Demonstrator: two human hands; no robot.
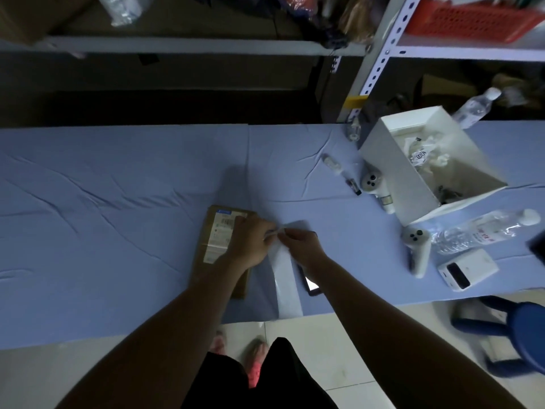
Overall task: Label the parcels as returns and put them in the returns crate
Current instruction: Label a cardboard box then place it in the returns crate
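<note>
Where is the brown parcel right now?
In the head view the brown parcel lies flat on the blue table, just left of centre, partly hidden by the left hand, beside the white label strip.

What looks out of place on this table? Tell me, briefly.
The open white box at the right sits tipped at an angle, its contents showing. A clear water bottle lies on its side beside it. The white label strip overhangs the near edge of the table.
</note>
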